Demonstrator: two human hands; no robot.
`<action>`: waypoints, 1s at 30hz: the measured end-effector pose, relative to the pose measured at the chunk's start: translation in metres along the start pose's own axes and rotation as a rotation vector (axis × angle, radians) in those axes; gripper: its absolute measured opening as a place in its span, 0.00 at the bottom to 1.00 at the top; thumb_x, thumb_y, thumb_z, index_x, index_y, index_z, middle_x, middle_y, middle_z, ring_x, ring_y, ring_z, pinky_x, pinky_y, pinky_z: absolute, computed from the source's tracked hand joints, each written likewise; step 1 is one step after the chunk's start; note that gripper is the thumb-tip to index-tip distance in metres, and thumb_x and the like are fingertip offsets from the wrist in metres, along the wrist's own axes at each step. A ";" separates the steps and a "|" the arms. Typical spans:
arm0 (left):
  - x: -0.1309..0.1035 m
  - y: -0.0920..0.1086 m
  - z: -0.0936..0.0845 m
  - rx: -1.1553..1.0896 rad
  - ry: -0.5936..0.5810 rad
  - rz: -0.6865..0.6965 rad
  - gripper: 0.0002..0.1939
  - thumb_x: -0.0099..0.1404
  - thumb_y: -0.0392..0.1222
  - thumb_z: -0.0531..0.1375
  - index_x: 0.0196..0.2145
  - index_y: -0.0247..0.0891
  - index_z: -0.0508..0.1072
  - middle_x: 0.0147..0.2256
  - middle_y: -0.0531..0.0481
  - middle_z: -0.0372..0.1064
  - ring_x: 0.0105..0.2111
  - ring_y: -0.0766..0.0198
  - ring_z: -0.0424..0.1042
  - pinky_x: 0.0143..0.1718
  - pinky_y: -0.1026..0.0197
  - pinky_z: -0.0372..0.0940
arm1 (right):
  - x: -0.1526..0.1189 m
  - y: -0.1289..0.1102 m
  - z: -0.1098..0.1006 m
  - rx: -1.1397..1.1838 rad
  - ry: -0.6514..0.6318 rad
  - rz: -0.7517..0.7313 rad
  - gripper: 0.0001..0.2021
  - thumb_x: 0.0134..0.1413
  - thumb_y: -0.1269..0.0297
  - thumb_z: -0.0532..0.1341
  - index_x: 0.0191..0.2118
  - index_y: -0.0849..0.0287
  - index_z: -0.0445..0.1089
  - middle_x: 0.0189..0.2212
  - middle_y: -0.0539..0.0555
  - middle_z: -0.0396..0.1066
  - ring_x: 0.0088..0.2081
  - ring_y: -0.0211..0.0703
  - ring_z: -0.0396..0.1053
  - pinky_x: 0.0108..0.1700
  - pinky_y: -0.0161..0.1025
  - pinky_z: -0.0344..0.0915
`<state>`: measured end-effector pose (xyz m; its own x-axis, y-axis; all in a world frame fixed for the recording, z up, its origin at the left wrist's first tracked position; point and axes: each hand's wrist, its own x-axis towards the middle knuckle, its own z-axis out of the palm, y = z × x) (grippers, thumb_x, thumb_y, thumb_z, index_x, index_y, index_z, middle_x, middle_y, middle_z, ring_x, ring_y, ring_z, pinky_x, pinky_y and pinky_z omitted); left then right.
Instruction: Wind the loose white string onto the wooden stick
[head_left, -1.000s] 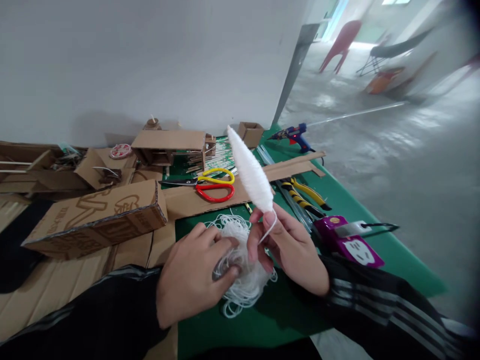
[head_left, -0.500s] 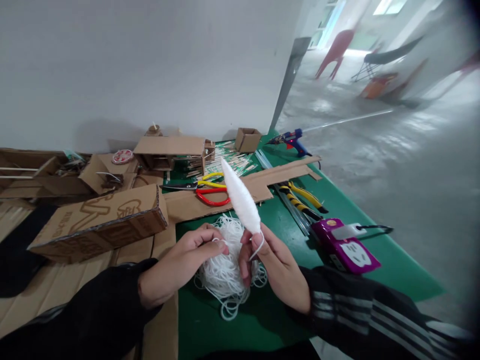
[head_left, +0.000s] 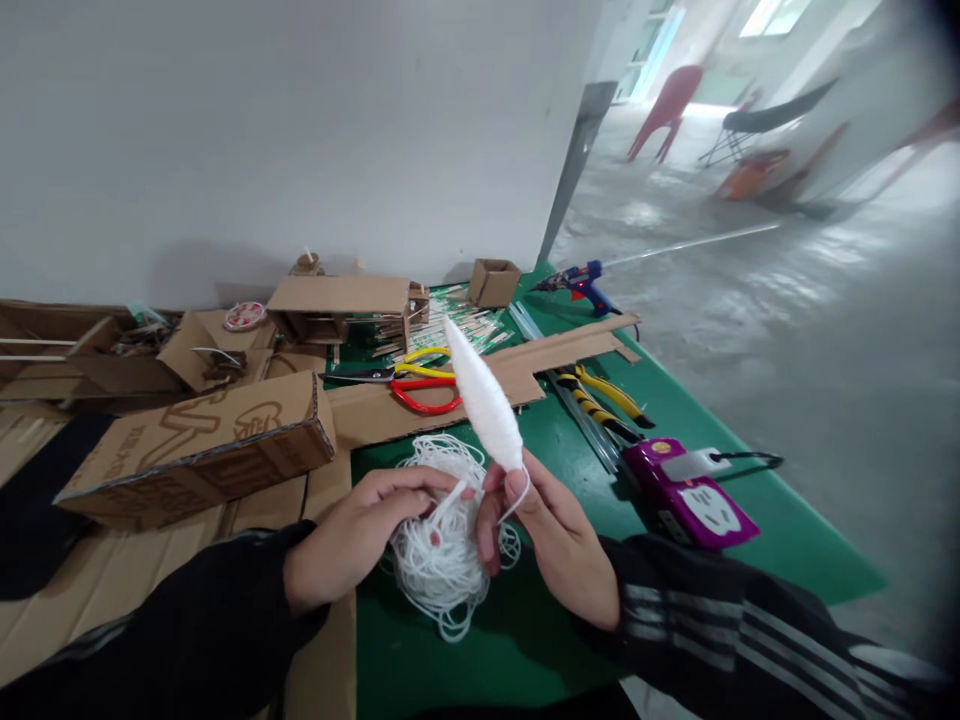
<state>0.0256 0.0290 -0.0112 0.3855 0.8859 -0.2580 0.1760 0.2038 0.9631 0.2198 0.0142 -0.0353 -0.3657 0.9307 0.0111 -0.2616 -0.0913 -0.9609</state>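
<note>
Brown printing ran across the cardboard box (head_left: 202,450), at ten o'clock from the pile of white string (head_left: 444,580); big strokes and smaller characters showed, but the wording was too slanted and faint to read. The purple power strip (head_left: 675,502), between two and three o'clock, bore a small round yellow sticker (head_left: 661,446) whose marks were too tiny to make out. The round red-and-white piece (head_left: 245,316), toward eleven, had a pattern equally hard to read. The right hand (head_left: 551,530), just beside the string, was closed in a pinch on the lower end of the white spindle (head_left: 486,400), which leaned toward eleven o'clock above the pile; the thumb hid part of that end, and a strand curved down from it. The left hand (head_left: 375,525), at ten o'clock on the pile, was half curled among the strands, which covered a fingertip; whether it gripped any could not be told. The spindle overlapped the scissors (head_left: 427,397) near twelve o'clock, hiding part of their handles. The black sleeves (head_left: 225,580) ran out of view at the bottom, and the chairs (head_left: 670,105) at one o'clock were blurred.
</note>
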 end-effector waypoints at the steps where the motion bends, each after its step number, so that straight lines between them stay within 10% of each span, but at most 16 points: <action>1: 0.000 0.000 0.000 0.083 -0.003 0.039 0.14 0.63 0.37 0.54 0.40 0.40 0.79 0.41 0.49 0.77 0.43 0.56 0.72 0.46 0.57 0.65 | 0.000 0.000 0.000 0.004 0.003 -0.001 0.14 0.66 0.52 0.48 0.37 0.57 0.58 0.20 0.48 0.69 0.19 0.37 0.65 0.22 0.35 0.63; 7: -0.002 0.001 0.004 0.364 -0.074 0.120 0.17 0.66 0.45 0.54 0.49 0.41 0.75 0.34 0.51 0.78 0.36 0.57 0.74 0.39 0.61 0.67 | 0.000 -0.004 -0.001 -0.001 0.025 -0.024 0.14 0.66 0.53 0.48 0.37 0.57 0.60 0.21 0.50 0.70 0.21 0.37 0.64 0.25 0.35 0.62; 15: -0.007 -0.002 0.010 0.492 0.140 0.081 0.17 0.59 0.41 0.60 0.48 0.43 0.73 0.23 0.58 0.73 0.24 0.66 0.70 0.29 0.67 0.62 | 0.006 -0.007 0.000 0.033 0.111 -0.022 0.15 0.62 0.50 0.53 0.34 0.58 0.63 0.31 0.53 0.67 0.27 0.38 0.65 0.26 0.36 0.65; 30: -0.009 0.002 0.016 0.746 0.138 0.224 0.07 0.65 0.44 0.55 0.35 0.46 0.73 0.25 0.58 0.73 0.25 0.67 0.71 0.28 0.65 0.57 | 0.012 -0.002 -0.001 0.420 -0.137 0.305 0.15 0.65 0.52 0.47 0.35 0.58 0.59 0.27 0.49 0.70 0.12 0.29 0.61 0.13 0.27 0.55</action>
<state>0.0370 0.0150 -0.0084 0.3763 0.9265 -0.0051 0.6874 -0.2756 0.6720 0.2167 0.0261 -0.0337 -0.5864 0.7879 -0.1881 -0.4504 -0.5101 -0.7327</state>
